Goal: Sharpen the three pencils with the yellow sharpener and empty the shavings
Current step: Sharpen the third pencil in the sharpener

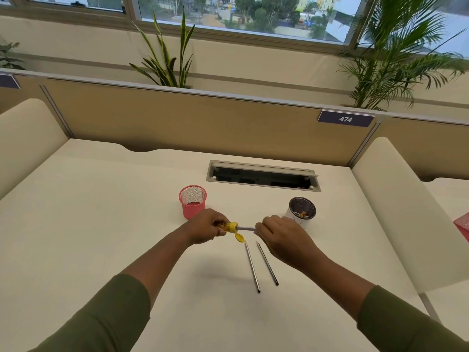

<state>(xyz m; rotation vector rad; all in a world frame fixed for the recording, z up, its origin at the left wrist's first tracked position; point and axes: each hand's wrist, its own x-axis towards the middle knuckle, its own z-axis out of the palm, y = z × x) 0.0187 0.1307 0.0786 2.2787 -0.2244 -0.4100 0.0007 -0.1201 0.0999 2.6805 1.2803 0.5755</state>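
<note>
Left hand [206,226] gripping yellow sharpener [231,227], right hand [278,235] pinching pencil [245,228] inserted in it

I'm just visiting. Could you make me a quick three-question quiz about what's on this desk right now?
1. True or false: the left hand holds the yellow sharpener.
2. How many pencils lie loose on the desk?
3. Which holds shavings: A) pink mesh cup or B) black mesh cup?

Key: 1 true; 2 two, the third pencil is in the right hand; 3 B.
</note>
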